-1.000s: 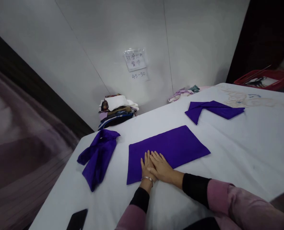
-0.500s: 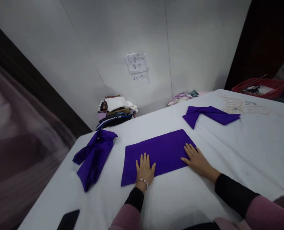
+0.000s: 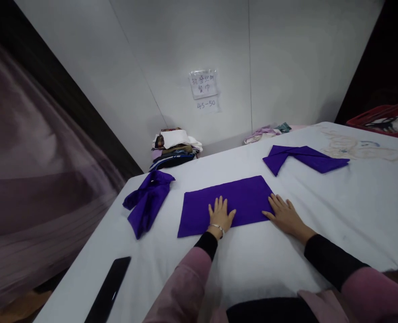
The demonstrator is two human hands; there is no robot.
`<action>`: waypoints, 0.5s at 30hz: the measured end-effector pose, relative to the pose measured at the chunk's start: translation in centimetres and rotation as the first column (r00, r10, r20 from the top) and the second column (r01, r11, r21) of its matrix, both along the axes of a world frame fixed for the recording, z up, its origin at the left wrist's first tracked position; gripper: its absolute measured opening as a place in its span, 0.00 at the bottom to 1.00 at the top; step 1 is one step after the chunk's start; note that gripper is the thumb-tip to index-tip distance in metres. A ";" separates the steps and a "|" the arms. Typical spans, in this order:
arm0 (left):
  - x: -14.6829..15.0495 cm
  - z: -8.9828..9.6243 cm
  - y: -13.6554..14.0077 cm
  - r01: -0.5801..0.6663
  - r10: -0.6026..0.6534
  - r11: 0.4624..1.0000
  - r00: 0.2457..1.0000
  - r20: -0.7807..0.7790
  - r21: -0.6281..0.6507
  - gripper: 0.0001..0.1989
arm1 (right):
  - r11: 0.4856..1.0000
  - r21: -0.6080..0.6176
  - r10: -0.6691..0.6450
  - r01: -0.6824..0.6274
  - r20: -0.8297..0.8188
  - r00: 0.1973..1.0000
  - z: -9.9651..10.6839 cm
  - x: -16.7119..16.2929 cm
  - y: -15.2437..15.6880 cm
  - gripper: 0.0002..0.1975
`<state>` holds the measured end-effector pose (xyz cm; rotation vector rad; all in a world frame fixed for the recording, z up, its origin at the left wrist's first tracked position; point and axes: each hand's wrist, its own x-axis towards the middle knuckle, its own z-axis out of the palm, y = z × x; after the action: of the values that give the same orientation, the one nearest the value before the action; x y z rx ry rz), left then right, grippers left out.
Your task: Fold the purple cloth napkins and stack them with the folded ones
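Note:
A purple cloth napkin (image 3: 242, 197), folded into a flat rectangle, lies on the white-covered table in front of me. My left hand (image 3: 221, 215) rests flat on its middle near the front edge, fingers spread, a bracelet on the wrist. At the napkin's right end lies my right hand (image 3: 284, 215), palm down with fingers stretched out, the fingertips on the edge. Two more purple cloths are near: a crumpled, bent one (image 3: 150, 202) at the left and a flat strip folded at an angle (image 3: 306, 158) at the far right.
A black phone-like slab (image 3: 108, 289) lies at the table's left front. Behind the table are a stack of folded cloths (image 3: 175, 150) and a smaller pile (image 3: 266, 133). A red basket (image 3: 383, 121) stands at the far right. A paper sign (image 3: 204, 85) hangs on the wall.
My left hand has slid right along the napkin toward its middle. My right hand has shifted outward to the napkin's right edge. The camera view has turned a little left.

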<state>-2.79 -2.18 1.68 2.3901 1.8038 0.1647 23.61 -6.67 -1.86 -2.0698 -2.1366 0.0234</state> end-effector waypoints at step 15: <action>-16.3 -0.3 0.0 -0.445 0.433 0.894 0.888 -0.155 -0.046 0.33 | 0.999 -0.046 -0.015 0.017 0.054 0.998 -0.4 0.6 0.0 0.37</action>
<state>-19.10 -2.14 1.42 1.9443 2.3483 -0.0331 24.25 -6.70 -2.21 -2.1367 -2.1701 0.0150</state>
